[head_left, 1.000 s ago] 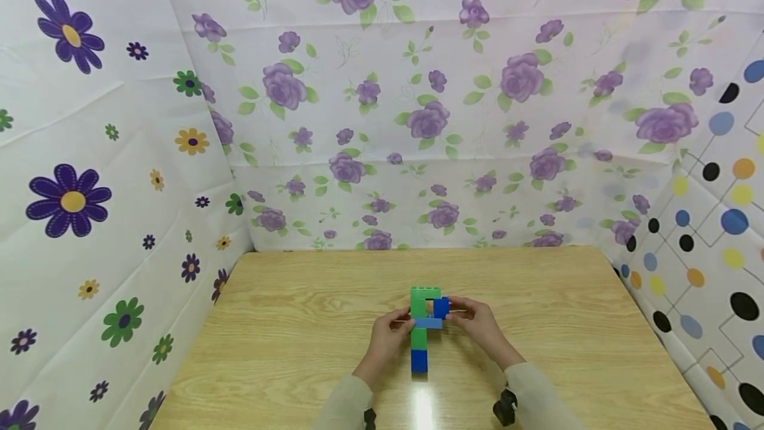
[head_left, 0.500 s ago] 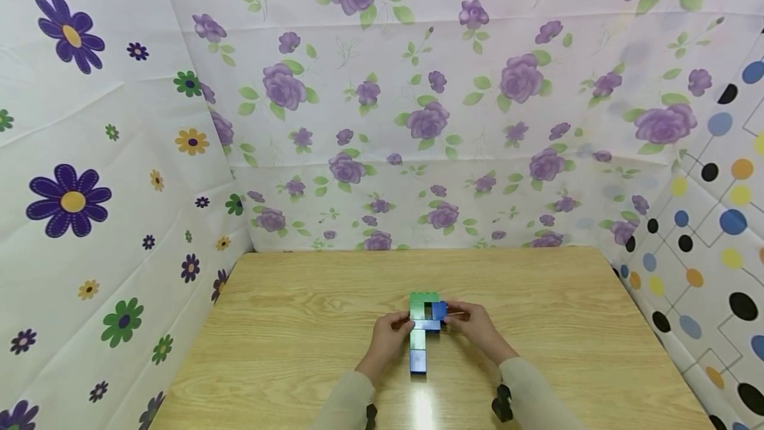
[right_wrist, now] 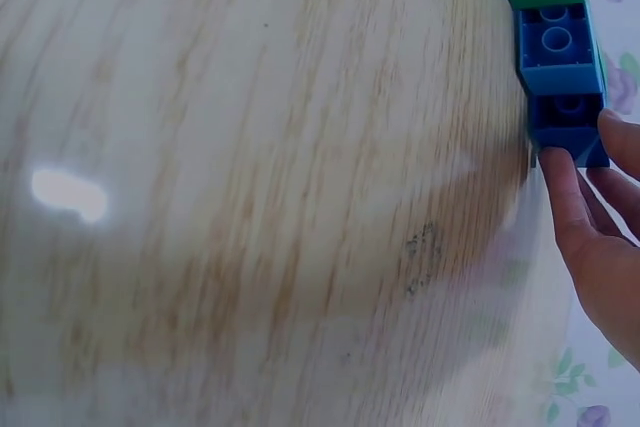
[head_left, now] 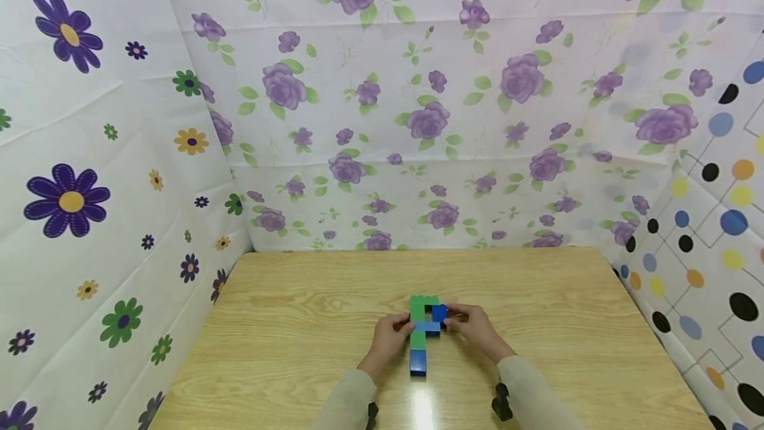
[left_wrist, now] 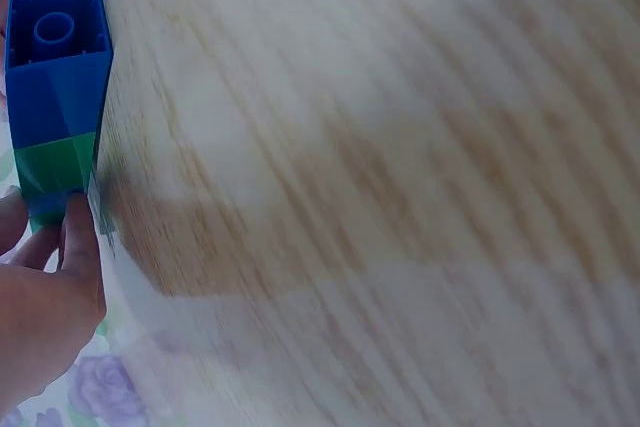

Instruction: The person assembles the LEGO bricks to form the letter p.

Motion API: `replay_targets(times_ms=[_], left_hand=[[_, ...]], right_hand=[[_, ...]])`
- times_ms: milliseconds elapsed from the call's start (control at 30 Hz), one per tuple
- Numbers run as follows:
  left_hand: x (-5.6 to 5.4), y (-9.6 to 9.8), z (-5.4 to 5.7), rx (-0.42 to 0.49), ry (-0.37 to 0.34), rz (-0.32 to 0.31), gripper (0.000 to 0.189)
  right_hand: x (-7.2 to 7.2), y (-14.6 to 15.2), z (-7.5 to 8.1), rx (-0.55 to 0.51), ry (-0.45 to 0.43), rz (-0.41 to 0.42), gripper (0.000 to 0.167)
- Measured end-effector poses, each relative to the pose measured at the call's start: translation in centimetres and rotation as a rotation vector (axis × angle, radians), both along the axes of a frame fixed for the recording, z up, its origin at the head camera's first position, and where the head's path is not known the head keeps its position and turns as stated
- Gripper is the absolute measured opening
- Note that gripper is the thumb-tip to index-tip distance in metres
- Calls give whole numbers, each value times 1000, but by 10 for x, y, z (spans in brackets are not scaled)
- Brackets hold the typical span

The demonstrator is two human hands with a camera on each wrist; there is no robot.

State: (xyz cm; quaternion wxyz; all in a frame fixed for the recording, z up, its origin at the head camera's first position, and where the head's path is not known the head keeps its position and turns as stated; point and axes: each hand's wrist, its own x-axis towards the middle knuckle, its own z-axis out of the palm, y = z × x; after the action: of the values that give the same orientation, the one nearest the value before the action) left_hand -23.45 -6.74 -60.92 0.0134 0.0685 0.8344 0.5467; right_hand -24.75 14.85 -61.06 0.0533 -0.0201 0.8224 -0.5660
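Observation:
Between the hands, toy building bricks are joined into a P shape, with a green top brick (head_left: pixel 424 300), a light-blue crosspiece (head_left: pixel 427 326) and a dark-blue brick (head_left: pixel 418 361) at the stem's near end. My left hand (head_left: pixel 386 338) pinches the left side of the stem at the crosspiece's height. On the right, my right hand (head_left: pixel 476 329) pinches the blue brick (head_left: pixel 439 312) that sits in the loop. In the left wrist view the stem's end brick (left_wrist: pixel 58 97) shows its hollow underside. Hollow blue undersides also face the right wrist view, with fingers (right_wrist: pixel 570 197) against the lowest brick.
The wooden table (head_left: pixel 298 310) spreads around the bricks, with a bright glare spot near its front. Floral cloth (head_left: pixel 394 138) hangs behind it, and patterned sheets stand at the left and right sides. Dark devices (head_left: pixel 503 402) are strapped at both wrists.
The brick P has shifted slightly toward the person and its face has tilted. My right hand has moved a little down and left with it; both hands keep their hold.

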Motion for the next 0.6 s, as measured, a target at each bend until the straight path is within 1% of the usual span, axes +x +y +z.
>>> replay_targets(times_ms=[267,467,600], left_hand=[[1,0,0,-11,-25,-2,28],[3,1,0,-10,1,-8,26],[3,0,1,22,-28,2,27]], right_hand=[[1,0,0,26,3,12,36],[2,0,-2,45,14,2,34],[4,0,-3,45,30,8,32]])
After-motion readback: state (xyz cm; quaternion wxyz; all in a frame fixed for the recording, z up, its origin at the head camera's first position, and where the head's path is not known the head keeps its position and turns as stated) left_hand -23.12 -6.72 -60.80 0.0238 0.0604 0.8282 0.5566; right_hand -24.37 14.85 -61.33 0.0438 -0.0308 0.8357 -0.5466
